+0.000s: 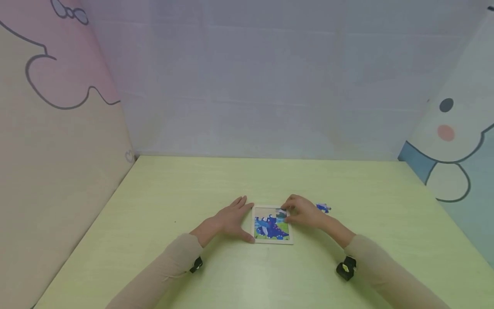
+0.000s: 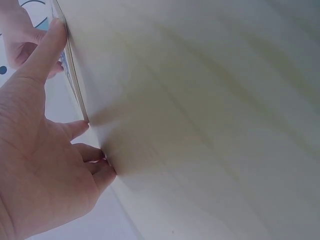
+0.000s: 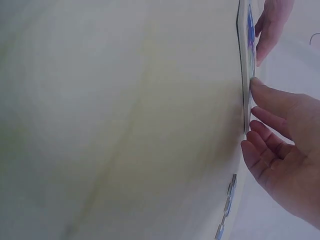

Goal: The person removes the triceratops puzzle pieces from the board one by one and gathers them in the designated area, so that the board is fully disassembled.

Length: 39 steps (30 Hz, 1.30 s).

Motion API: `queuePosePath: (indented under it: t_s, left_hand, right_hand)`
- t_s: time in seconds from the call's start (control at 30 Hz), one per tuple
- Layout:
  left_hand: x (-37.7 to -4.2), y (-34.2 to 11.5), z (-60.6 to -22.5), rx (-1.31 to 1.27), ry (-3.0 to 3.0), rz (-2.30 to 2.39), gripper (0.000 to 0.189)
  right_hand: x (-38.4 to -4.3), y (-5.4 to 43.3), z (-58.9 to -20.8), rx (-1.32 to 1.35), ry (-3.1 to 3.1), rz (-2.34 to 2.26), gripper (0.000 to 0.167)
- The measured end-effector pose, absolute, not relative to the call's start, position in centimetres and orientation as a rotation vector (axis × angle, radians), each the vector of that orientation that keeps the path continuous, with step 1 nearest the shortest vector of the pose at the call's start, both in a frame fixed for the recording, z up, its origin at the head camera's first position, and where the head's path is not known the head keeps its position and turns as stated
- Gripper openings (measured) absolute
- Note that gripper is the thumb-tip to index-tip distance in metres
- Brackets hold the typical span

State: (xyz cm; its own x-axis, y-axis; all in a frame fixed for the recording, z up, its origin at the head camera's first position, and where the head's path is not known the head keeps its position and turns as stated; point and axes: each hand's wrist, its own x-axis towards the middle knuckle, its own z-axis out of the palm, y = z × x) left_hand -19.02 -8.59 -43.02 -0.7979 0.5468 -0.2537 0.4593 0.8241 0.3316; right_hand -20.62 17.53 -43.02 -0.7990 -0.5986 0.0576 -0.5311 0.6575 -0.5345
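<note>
A square jigsaw puzzle with a white frame point(image 1: 273, 241) lies on the table, its picture a blue dinosaur point(image 1: 270, 229) on green. Bare backing point(image 1: 264, 211) shows at its upper left. My left hand point(image 1: 233, 218) is spread along the frame's left side, thumb touching the near corner and forefinger the far corner. At the upper right, my right hand point(image 1: 305, 211) pinches a small puzzle piece point(image 1: 281, 213) between thumb and forefinger, inside the frame; the fingers cover part of it. Loose blue puzzle pieces point(image 1: 323, 208) lie just beyond the right hand.
The pale yellow-green table point(image 1: 216, 180) reaches back to a plain light wall point(image 1: 247, 86). Side panels with cartoon drawings stand at left and right. A black wrist device point(image 1: 346, 268) hangs under the right sleeve, another point(image 1: 196, 265) under the left.
</note>
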Motion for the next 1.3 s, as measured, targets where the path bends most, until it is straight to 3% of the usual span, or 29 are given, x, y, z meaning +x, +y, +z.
queuePosePath:
  t_s: [0.67,1.07,1.3]
  left_hand:
    - [-19.3,-8.6,-43.2,0.769,2.671,0.360,0.106]
    - [-19.2,-8.5,-43.2,0.765,2.672,0.355,0.107]
    - [-19.0,-8.5,-43.0,0.770,2.667,0.368,0.106]
  right_hand:
    - [-21.6,16.9,-42.8,-0.788,2.694,-0.830,0.030]
    - [-21.2,17.1,-42.7,-0.792,2.717,-0.857,0.036]
    - [-21.3,17.4,-42.8,-0.863,2.707,-0.899,0.029]
